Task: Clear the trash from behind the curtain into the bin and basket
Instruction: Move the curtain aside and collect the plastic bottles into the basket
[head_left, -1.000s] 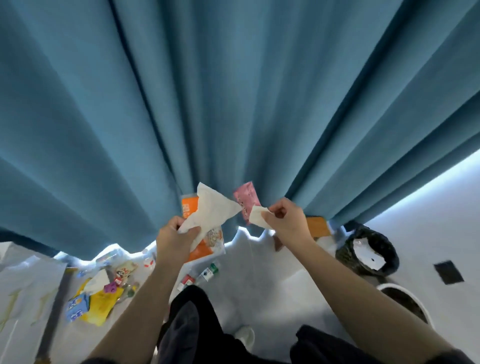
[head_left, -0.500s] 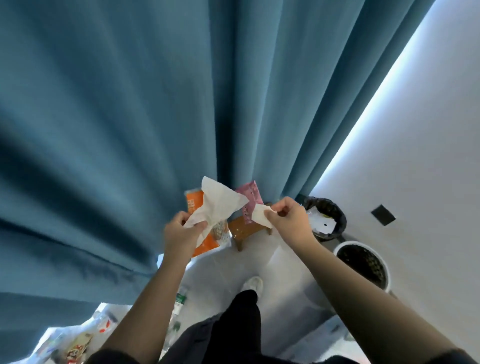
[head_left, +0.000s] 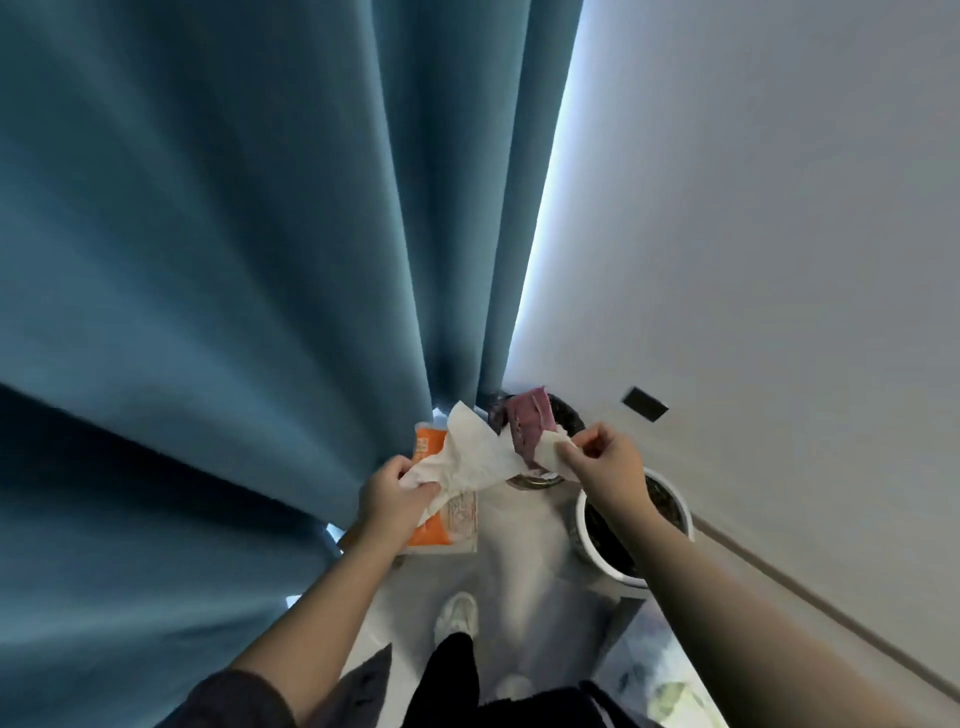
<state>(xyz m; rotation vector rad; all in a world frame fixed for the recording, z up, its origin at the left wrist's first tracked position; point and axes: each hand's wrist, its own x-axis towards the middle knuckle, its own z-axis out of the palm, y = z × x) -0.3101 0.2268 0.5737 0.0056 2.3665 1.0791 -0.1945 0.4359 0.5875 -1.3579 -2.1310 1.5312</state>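
Head view looks down past both forearms at a strip of pale floor between the blue curtain (head_left: 218, 270) and a grey wall (head_left: 779, 234). The left hand (head_left: 393, 496) has its fingers curled round a crumpled white tissue (head_left: 472, 457) and, under it, an orange packet (head_left: 447, 527) with printed text on its back. The right hand (head_left: 605, 467) pinches a small white scrap (head_left: 551, 448) between thumb and forefinger, with a pink wrapper (head_left: 529, 427) standing up just behind it (whether the same fingers grip the wrapper, I cannot tell). All this trash is held up in the air, the two hands near each other. Beyond the right hand sits the black-lined bin (head_left: 570, 415), partly hidden by the wrapper. The white-rimmed basket (head_left: 684, 519) stands just beside it against the wall, under the right wrist. A white shoe (head_left: 457, 613) shows below.
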